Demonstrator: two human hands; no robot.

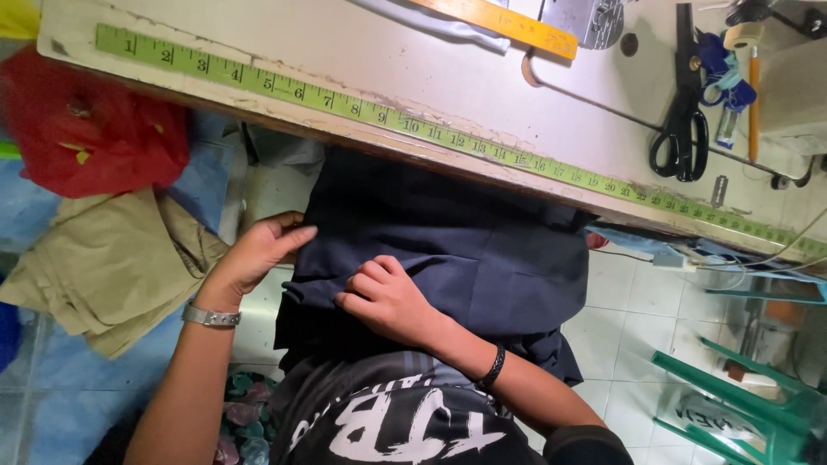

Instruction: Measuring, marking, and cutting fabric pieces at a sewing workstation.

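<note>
A dark navy piece of cloth (pixel 465 241) lies over my lap, below the edge of the sewing table (pixel 362 60). My left hand (pixel 258 250) grips the cloth's left edge, thumb on top. My right hand (pixel 383 297) rests on the middle of the cloth with fingers curled, pinching a fold. A silver watch is on my left wrist and a black band on my right wrist.
A green measuring tape (pixel 431 138) runs along the table's front edge. Black scissors (pixel 682 112) and a yellow ruler (pixel 508 21) lie on the table. Folded tan cloth (pixel 103 267) and a red bag (pixel 86 129) sit at the left. A green plastic stool (pixel 741 387) stands at the right.
</note>
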